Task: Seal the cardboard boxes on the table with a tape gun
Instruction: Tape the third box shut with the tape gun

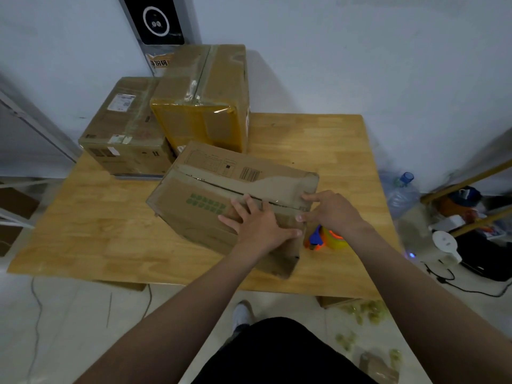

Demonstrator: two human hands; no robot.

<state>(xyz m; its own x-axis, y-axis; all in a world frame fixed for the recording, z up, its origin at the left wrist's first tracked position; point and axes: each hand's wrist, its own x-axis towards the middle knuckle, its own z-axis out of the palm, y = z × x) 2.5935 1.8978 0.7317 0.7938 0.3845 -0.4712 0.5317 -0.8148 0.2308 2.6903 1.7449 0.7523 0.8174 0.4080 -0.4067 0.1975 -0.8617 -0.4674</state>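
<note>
On the counter (pixel 318 139), cardboard box (pixel 205 209) lies long axis far-left to near-right; left hand (pixel 260 225) and right hand (pixel 332 212) press it, grips flat, holding nothing.

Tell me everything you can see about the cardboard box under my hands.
The cardboard box is brown and worn, and sits skewed on the wooden table near its front edge. Its top flaps are folded shut, with a dark seam showing between them. The far flap carries a barcode and printed diagrams, the near flap a grid of green dots. The left hand presses flat beside the seam; the right hand touches the right end. A tape gun lies beside that end.
</note>
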